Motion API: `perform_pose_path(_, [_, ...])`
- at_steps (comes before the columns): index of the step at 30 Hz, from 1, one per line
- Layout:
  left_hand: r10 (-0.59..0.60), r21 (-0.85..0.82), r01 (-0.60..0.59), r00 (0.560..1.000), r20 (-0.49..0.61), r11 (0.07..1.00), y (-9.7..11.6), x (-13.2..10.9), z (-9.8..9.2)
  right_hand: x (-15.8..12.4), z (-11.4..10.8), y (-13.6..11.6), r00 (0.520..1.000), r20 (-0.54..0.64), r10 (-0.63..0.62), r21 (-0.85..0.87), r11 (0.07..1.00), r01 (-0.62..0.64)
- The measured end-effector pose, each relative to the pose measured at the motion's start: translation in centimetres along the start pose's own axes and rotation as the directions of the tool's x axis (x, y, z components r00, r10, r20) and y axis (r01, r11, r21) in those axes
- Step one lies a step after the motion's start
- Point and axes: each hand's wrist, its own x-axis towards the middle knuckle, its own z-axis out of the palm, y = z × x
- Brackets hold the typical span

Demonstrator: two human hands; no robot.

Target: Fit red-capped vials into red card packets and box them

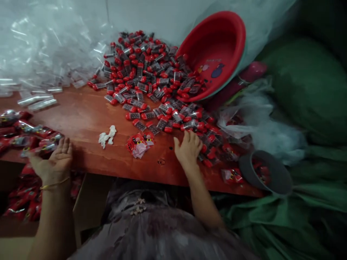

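My left hand (55,162) is palm up with its fingers apart and nothing in it, beside several red wrapped packets (32,135) at the table's left edge. My right hand (188,146) is palm down at the near edge of a big pile of small clear containers with red caps (143,76). Its fingers are bent over the nearest containers; whether they grip one is hidden. Between the hands lie red printed cards (139,144) and a crumpled white piece (107,137) on the red-brown table (76,115).
A red basin (222,47) lies tilted behind the pile. Clear plastic sleeves (48,47) are heaped at the back left. A grey round container (279,177) stands at the right edge near plastic bags (268,126). A box of red packets (24,195) is below left.
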Motion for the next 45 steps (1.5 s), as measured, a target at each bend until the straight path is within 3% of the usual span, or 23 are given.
perform_pose_path(2, [0.083, 0.085, -0.090, 0.993, 0.087, 0.992, -0.9, -1.8, 0.9, 0.1, 1.0, 1.4, 0.999, 0.046, 0.028, -0.118, 0.993, -0.023])
perform_pose_path(4, [0.192, 0.324, -0.259, 0.955, 0.226, 0.910, -3.0, -4.7, 3.0, -0.7, 2.0, 1.4, 0.993, 0.113, -0.034, -0.143, 0.989, 0.051])
perform_pose_path(5, [0.265, 0.448, -0.414, 0.895, 0.359, 0.792, -4.3, -6.2, 4.2, -1.3, 2.4, 1.1, 0.988, 0.135, -0.081, -0.132, 0.986, 0.099])
perform_pose_path(7, [0.261, 0.547, -0.693, 0.701, 0.664, 0.469, -6.9, -8.3, 6.6, -2.5, 2.9, 0.3, 0.977, 0.139, -0.161, -0.094, 0.980, 0.175])
perform_pose_path(9, [0.179, 0.543, -0.816, 0.575, 0.799, 0.197, -8.8, -9.2, 8.1, -3.6, 3.0, -0.3, 0.970, 0.115, -0.215, -0.058, 0.973, 0.222])
perform_pose_path(10, [0.133, 0.538, -0.836, 0.548, 0.826, 0.104, -9.6, -9.2, 8.5, -3.9, 3.0, -0.5, 0.968, 0.101, -0.231, -0.044, 0.971, 0.236])
perform_pose_path(12, [0.072, 0.546, -0.838, 0.545, 0.836, -0.004, -10.5, -8.7, 8.7, -4.2, 2.9, -0.4, 0.967, 0.080, -0.244, -0.026, 0.969, 0.246])
perform_pose_path(16, [0.072, 0.564, -0.823, 0.560, 0.825, -0.068, -11.1, -7.7, 8.3, -4.0, 2.7, -0.1, 0.969, 0.033, -0.244, 0.019, 0.970, 0.243])
perform_pose_path(21, [0.174, 0.555, -0.832, 0.543, 0.822, -0.025, -11.0, -8.9, 8.3, -4.4, 0.9, -1.8, 0.964, -0.067, -0.257, 0.278, 0.923, 0.265])
perform_pose_path(23, [0.220, 0.542, -0.840, 0.529, 0.819, 0.004, -10.6, -9.9, 8.6, -4.7, 0.2, -3.5, 0.967, -0.012, -0.254, 0.469, 0.853, 0.230])
perform_pose_path(26, [0.230, 0.514, -0.857, 0.508, 0.830, 0.038, -9.9, -11.5, 9.1, -4.8, 0.2, -6.3, 0.968, 0.154, -0.200, 0.693, 0.720, 0.038])
perform_pose_path(28, [0.239, 0.515, -0.846, 0.534, 0.811, 0.139, -9.7, -12.2, 9.4, -4.5, 0.6, -7.5, 0.967, 0.218, -0.132, 0.768, 0.635, -0.086])
perform_pose_path(29, [0.243, 0.525, -0.816, 0.575, 0.781, 0.243, -9.6, -12.5, 9.5, -4.3, 0.9, -7.9, 0.970, 0.223, -0.100, 0.794, 0.596, -0.121])
perform_pose_path(31, [0.182, 0.529, -0.642, 0.714, 0.676, 0.554, -9.6, -12.9, 9.6, -4.1, 1.2, -8.0, 0.978, 0.200, -0.053, 0.826, 0.547, -0.140])
perform_pose_path(32, [0.078, 0.512, -0.477, 0.781, 0.620, 0.714, -9.6, -13.1, 9.7, -4.1, 1.3, -7.9, 0.983, 0.182, -0.035, 0.829, 0.542, -0.134])
perform_pose_path(33, [-0.071, 0.489, -0.270, 0.818, 0.571, 0.829, -9.6, -13.2, 9.8, -4.1, 1.3, -7.7, 0.986, 0.163, -0.025, 0.827, 0.549, -0.123])
perform_pose_path(34, [-0.226, 0.465, -0.059, 0.815, 0.533, 0.883, -9.6, -13.4, 9.9, -4.2, 1.2, -7.6, 0.989, 0.144, -0.020, 0.819, 0.564, -0.108])
perform_pose_path(35, [-0.352, 0.440, 0.116, 0.789, 0.504, 0.890, -9.5, -13.5, 10.1, -4.4, 1.1, -7.4, 0.992, 0.125, -0.021, 0.807, 0.583, -0.089])
perform_pose_path(37, [-0.468, 0.384, 0.305, 0.752, 0.464, 0.871, -9.3, -13.7, 10.4, -4.7, 0.9, -7.1, 0.995, 0.090, -0.041, 0.785, 0.617, -0.046])
perform_pose_path(40, [-0.461, 0.316, 0.351, 0.785, 0.413, 0.881, -9.3, -13.9, 10.8, -5.1, 0.7, -7.0, 0.993, 0.069, -0.095, 0.765, 0.644, 0.008])
perform_pose_path(45, [-0.541, 0.341, 0.429, 0.742, 0.395, 0.837, -9.9, -13.9, 11.2, -4.8, 0.4, -6.2, 0.984, 0.108, -0.143, 0.743, 0.669, 0.016])
